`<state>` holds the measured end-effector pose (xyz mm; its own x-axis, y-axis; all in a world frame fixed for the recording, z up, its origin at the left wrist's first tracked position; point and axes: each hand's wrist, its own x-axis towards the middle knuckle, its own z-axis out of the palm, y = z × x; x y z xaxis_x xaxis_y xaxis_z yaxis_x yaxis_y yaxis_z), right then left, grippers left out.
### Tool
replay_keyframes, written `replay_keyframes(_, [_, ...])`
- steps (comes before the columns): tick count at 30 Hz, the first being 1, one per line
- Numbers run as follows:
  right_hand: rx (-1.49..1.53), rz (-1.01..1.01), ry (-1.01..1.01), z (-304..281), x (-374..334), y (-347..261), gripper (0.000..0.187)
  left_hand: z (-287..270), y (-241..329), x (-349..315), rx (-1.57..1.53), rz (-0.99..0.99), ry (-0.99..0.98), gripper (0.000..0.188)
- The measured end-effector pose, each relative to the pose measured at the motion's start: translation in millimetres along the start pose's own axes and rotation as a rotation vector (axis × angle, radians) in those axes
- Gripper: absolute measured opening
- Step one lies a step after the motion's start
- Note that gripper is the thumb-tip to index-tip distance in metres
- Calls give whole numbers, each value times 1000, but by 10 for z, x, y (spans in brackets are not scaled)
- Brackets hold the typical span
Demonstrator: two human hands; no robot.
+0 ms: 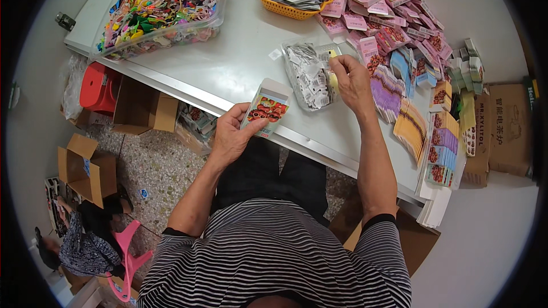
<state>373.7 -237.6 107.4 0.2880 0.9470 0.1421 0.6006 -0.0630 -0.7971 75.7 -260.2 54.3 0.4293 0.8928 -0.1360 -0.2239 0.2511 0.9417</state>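
My left hand (231, 134) grips a small carton (268, 109) with red and yellow pictures on its front. The carton's white top flap stands up at the far end. Over the right side of a clear plastic tub (289, 77), my right hand (355, 82) has its thumb and fingers pinched together. Whatever lies between those fingertips is too small to make out. Many little white packets (311, 82) fill the tub, and a yellow piece shows beside the right hand's fingers.
A large clear bin (214, 23) of colourful trinkets stands far left. A yellow basket (285, 11) holds flat packets. Pink cartons (394, 34) heap at far right, with fanned purple (388, 94) and orange cards (410, 128) nearer. Another person (88, 245) sits at lower left near an open cardboard box (85, 174).
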Motion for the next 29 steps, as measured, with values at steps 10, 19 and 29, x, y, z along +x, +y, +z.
replay_keyframes(10, [150,-133,-33,17,-106,-38,26,-33,-24,49,4,-21,-7,37])
replay_keyframes(19, [129,-402,-50,113,-331,-417,13,-1,14,85,-17,-24,-41,39])
replay_keyframes(29, [85,-325,38,188,-290,-299,14,56,26,64,-9,-10,-45,39])
